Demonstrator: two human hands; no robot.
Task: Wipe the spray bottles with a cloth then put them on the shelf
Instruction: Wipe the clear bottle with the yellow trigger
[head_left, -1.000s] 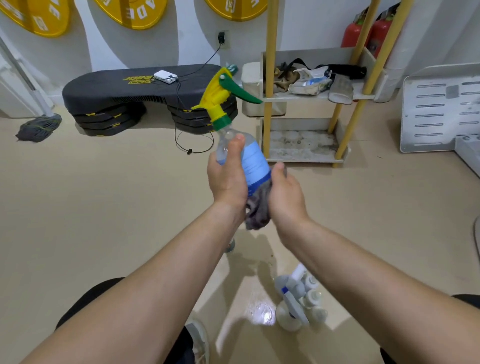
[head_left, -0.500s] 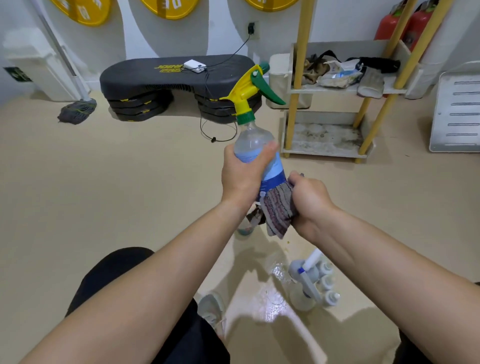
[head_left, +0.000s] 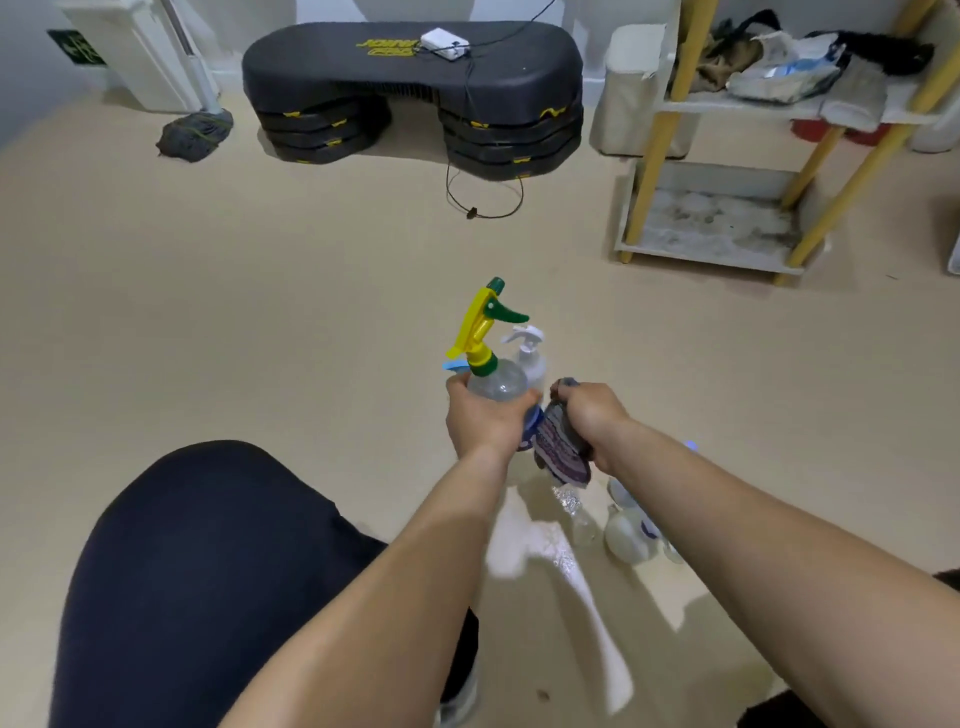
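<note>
Beige floor (head_left: 260, 312) lies under both forearms, reaching forward and low. The left hand (head_left: 485, 423) wraps its fingers round the clear body of the upright, yellow-triggered spray bottle (head_left: 496, 384). The right hand (head_left: 592, 415) clenches the cloth (head_left: 558, 452) against the bottle's lower side. The shelf (head_left: 717, 254) stands well apart.

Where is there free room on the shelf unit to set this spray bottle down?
Lower shelf tier, between the yellow posts, is bare though stained. Upper tier is crowded with bags and rags.
</note>
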